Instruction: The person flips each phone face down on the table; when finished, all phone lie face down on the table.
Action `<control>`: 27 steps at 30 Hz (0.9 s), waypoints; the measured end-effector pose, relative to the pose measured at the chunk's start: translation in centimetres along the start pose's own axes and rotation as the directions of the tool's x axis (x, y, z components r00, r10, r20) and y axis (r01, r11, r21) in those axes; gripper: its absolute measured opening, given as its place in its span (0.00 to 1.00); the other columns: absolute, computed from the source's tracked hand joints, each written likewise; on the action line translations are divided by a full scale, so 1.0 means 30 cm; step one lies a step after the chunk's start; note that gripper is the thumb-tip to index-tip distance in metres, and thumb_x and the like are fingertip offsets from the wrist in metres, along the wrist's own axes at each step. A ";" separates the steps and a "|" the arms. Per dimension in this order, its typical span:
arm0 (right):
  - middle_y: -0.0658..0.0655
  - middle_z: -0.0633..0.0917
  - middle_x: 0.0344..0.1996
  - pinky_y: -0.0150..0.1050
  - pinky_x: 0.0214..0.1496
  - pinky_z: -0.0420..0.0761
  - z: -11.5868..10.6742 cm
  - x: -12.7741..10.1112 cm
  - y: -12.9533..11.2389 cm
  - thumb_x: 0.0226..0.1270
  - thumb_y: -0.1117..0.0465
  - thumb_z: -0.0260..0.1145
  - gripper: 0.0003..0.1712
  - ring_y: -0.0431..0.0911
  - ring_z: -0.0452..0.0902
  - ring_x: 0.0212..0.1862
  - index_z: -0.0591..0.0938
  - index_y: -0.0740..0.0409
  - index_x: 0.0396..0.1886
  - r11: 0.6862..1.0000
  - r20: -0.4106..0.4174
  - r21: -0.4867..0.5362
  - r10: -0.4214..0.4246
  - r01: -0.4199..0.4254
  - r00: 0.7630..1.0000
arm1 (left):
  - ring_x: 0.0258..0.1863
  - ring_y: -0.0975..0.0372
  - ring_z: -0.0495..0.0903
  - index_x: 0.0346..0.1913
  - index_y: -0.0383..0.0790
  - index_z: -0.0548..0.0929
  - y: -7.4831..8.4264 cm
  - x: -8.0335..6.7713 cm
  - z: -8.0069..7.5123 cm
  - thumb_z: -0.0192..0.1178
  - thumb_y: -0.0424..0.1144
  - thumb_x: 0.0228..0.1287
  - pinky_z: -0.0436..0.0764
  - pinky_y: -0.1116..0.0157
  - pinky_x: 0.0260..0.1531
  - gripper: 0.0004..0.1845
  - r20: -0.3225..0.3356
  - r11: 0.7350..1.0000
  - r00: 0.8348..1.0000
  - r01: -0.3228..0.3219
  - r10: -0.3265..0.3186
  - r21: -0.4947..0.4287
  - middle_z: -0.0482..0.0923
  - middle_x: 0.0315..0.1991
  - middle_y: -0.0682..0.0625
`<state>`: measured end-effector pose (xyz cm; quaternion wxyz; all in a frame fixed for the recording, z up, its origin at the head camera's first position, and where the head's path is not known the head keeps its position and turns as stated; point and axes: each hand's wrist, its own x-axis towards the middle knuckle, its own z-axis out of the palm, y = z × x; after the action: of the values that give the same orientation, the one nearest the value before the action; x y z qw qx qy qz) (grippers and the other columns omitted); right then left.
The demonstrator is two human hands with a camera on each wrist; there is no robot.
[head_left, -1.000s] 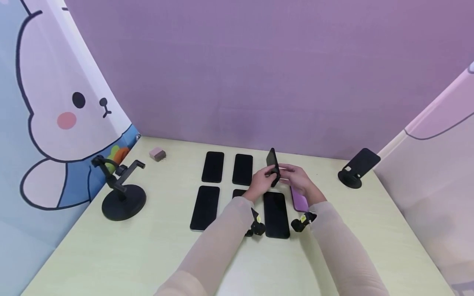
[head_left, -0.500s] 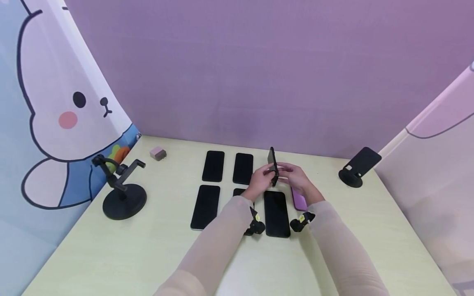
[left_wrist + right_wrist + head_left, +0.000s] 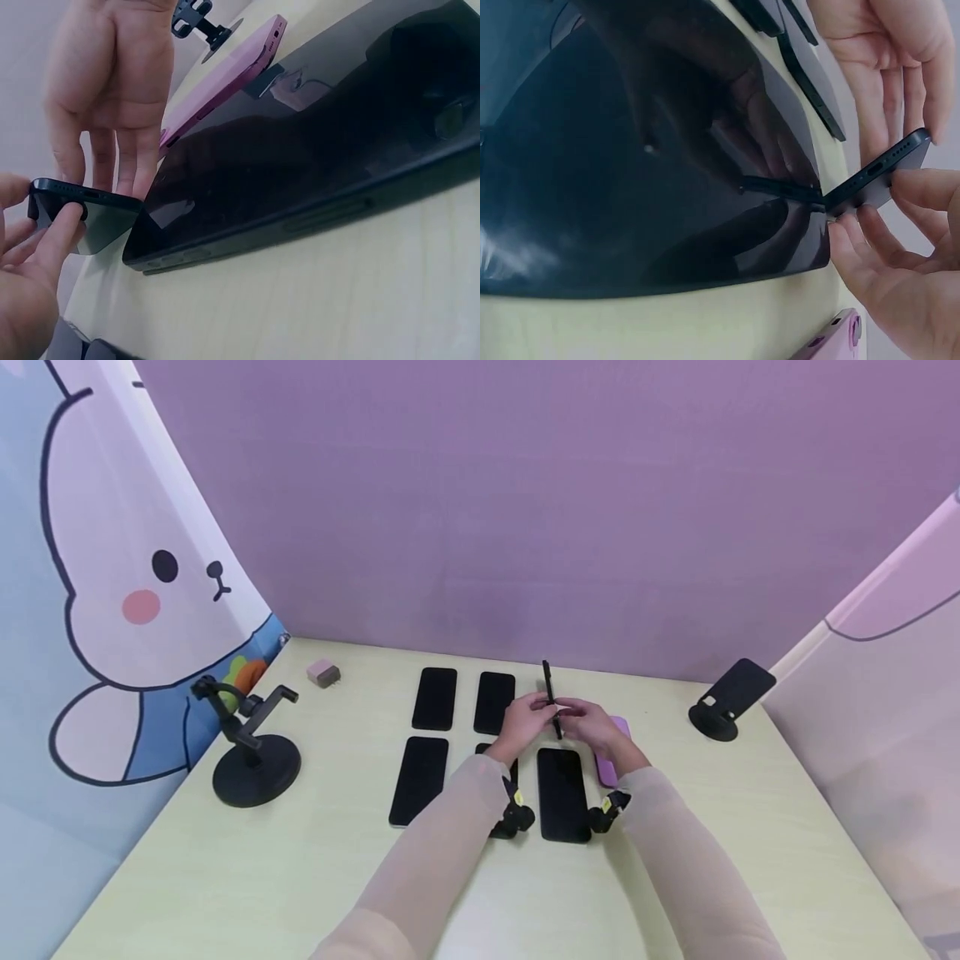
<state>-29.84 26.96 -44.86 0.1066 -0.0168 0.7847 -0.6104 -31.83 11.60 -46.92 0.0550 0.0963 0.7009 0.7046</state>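
A dark smartphone (image 3: 548,680) stands on its edge between the two hands at the back middle of the table, seen almost edge-on from the head. My left hand (image 3: 525,722) grips its left side. From the right, my right hand (image 3: 591,724) holds it with thumb and fingers. In the left wrist view, the port end of that smartphone (image 3: 94,193) faces the camera, with a left fingertip against a dark round spot. The right wrist view shows the phone's thin edge (image 3: 881,166) between both hands; some fingertips are hidden behind it.
Several black phones lie flat in rows, including one black phone (image 3: 564,795) before the hands. A purple phone (image 3: 606,771) lies beside the right wrist. A black phone stand (image 3: 257,770) and a plug adapter (image 3: 323,672) are left; another black stand (image 3: 714,720) is right.
The held phone has turned from showing part of its dark face to nearly edge-on. My right hand has shifted slightly left, uncovering more of the purple phone.
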 end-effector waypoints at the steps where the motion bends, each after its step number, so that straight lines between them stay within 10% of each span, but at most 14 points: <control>1: 0.76 0.69 0.61 0.45 0.54 0.78 0.000 0.002 0.002 0.71 0.74 0.52 0.29 0.53 0.73 0.53 0.62 0.72 0.71 1.000 0.007 0.001 0.003 -0.003 1.000 | 0.40 0.56 0.85 0.61 0.30 0.77 0.001 -0.001 -0.002 0.61 0.33 0.67 0.83 0.66 0.36 0.21 -0.003 1.000 1.000 -0.002 0.002 0.001 0.82 0.49 0.40; 10: 0.74 0.74 0.56 0.38 0.46 0.79 0.007 0.021 0.023 0.71 0.73 0.54 0.26 0.49 0.74 0.47 0.65 0.75 0.67 0.995 -0.008 -0.084 0.045 -0.046 0.999 | 0.44 0.58 0.84 0.63 0.32 0.76 -0.005 -0.002 -0.028 0.64 0.32 0.64 0.82 0.68 0.38 0.25 0.009 0.981 0.999 -0.052 0.051 0.189 0.81 0.51 0.40; 22: 0.75 0.76 0.54 0.46 0.52 0.75 0.033 0.027 0.018 0.66 0.69 0.63 0.28 0.56 0.75 0.49 0.70 0.71 0.65 0.915 -0.108 -0.394 0.044 -0.084 0.993 | 0.53 0.55 0.79 0.61 0.34 0.78 -0.015 -0.014 -0.046 0.64 0.34 0.65 0.78 0.62 0.50 0.22 -0.007 0.815 1.000 -0.019 0.028 0.579 0.81 0.53 0.43; 27: 0.77 0.73 0.57 0.51 0.58 0.72 0.035 0.025 0.006 0.65 0.69 0.63 0.30 0.61 0.72 0.56 0.69 0.71 0.66 0.893 -0.113 -0.439 0.057 -0.101 0.992 | 0.58 0.54 0.75 0.61 0.33 0.78 -0.004 -0.018 -0.041 0.63 0.35 0.66 0.75 0.60 0.54 0.21 0.017 0.786 1.000 -0.005 -0.007 0.618 0.78 0.57 0.42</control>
<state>-30.36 25.89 -45.38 0.0864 0.0207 0.9075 -0.4106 -31.57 10.29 -47.08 0.0273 0.1149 0.8923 0.4356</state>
